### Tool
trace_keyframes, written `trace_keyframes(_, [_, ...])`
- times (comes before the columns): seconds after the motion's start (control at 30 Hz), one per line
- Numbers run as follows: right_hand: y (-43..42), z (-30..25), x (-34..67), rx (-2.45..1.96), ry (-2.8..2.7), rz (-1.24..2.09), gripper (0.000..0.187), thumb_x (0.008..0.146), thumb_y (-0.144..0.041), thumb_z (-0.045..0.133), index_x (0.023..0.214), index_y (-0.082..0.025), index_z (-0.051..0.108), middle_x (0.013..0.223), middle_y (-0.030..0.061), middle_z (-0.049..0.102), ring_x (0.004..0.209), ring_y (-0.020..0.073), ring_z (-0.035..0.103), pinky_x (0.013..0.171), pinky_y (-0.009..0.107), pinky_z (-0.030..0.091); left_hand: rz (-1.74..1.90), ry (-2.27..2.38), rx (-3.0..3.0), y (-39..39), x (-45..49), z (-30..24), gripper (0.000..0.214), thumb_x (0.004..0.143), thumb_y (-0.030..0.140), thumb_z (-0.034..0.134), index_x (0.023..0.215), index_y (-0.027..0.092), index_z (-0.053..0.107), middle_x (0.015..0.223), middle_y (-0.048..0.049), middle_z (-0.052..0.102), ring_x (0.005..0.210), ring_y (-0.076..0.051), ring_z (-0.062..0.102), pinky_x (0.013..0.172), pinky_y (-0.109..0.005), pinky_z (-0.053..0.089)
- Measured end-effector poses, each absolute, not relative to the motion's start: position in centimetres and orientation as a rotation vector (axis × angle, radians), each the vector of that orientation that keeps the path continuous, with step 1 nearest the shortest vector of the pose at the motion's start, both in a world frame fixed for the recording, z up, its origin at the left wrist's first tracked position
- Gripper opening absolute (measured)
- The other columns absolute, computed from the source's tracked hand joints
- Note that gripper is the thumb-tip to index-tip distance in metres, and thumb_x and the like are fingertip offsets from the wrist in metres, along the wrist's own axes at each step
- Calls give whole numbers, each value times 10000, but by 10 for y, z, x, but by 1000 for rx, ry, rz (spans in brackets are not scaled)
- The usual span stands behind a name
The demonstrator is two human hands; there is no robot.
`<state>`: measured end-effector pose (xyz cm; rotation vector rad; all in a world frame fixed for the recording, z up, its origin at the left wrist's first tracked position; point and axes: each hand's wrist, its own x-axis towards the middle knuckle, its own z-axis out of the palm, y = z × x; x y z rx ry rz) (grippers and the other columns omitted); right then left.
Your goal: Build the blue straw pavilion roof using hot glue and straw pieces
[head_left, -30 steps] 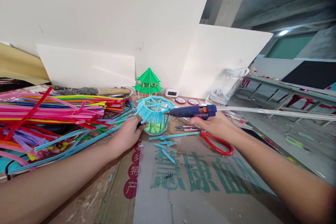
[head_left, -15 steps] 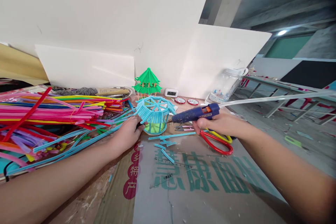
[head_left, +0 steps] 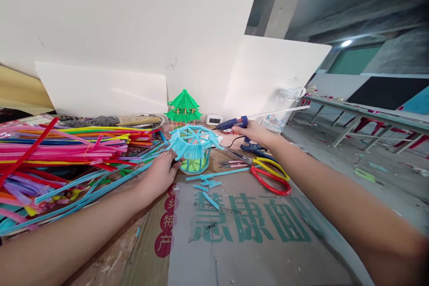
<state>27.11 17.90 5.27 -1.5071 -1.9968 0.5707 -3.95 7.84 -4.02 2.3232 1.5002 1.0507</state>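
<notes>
My right hand (head_left: 253, 133) is closed around the handle of a dark blue hot glue gun (head_left: 231, 123), held behind and to the right of a light blue pavilion model (head_left: 194, 143) built of pipe cleaners. The gun's nozzle points left, close to a small digital clock (head_left: 213, 119). With its fingers curled at the pavilion's lower left side, my left hand (head_left: 161, 174) grips the model; the fingertips are partly hidden. Part of the pavilion's roof ring is covered in short blue strips, and its base is light green. Cut blue pipe cleaner pieces (head_left: 210, 199) lie in front.
Scissors (head_left: 271, 178) with red and yellow handles and small thread snips (head_left: 231, 164) lie right of the pavilion. A green pagoda model (head_left: 184, 109) stands behind. Heaped colourful pipe cleaners (head_left: 73, 147) fill the left. A clear plastic jar (head_left: 284, 103) stands at back right.
My right hand has carried the glue gun away from the pavilion's right edge, back toward the clock. My left hand stays at the pavilion. The view has shifted slightly right.
</notes>
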Motion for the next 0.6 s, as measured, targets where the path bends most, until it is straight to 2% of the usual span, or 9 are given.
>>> trace_keyframes(0.1, [193, 47, 263, -1509, -2064, 583, 319, 828, -361, 656, 1035, -120, 696, 990, 78, 735, 877, 181, 639, 801, 263, 492, 1040, 1507, 2321, 79, -40, -41, 132, 878, 234, 440, 880, 174, 557, 927, -112, 652, 932, -273, 610, 883, -430, 480])
trace_keyframes(0.27, [200, 27, 262, -1596, -2120, 548, 366, 786, -443, 694, 926, -105, 704, 729, 61, 722, 693, 172, 617, 670, 260, 492, 1016, 1553, 2336, 78, -40, -40, 122, 884, 240, 456, 852, 175, 555, 924, -112, 650, 915, -270, 613, 860, -416, 487])
trace_keyframes(0.33, [200, 23, 264, -1622, -2148, 510, 380, 794, -466, 676, 915, -108, 707, 695, 50, 712, 678, 174, 617, 662, 264, 492, 1016, 1572, 2336, 78, -40, -40, 121, 883, 234, 462, 828, 181, 555, 898, -103, 649, 900, -264, 617, 845, -404, 491])
trace_keyframes(0.5, [196, 31, 275, -1702, -2228, 342, 317, 830, -385, 641, 1003, -129, 711, 848, 56, 745, 750, 177, 646, 699, 254, 480, 997, 1570, 2351, 79, -41, -42, 115, 877, 216, 460, 843, 175, 561, 912, -107, 656, 880, -263, 613, 815, -401, 485])
trace_keyframes(0.6, [184, 41, 283, -1777, -2249, 163, 284, 835, -356, 629, 988, -137, 723, 917, 100, 745, 812, 221, 660, 735, 291, 465, 1014, 1559, 2353, 80, -42, -44, 119, 878, 221, 455, 858, 171, 561, 941, -117, 659, 898, -272, 609, 819, -411, 477])
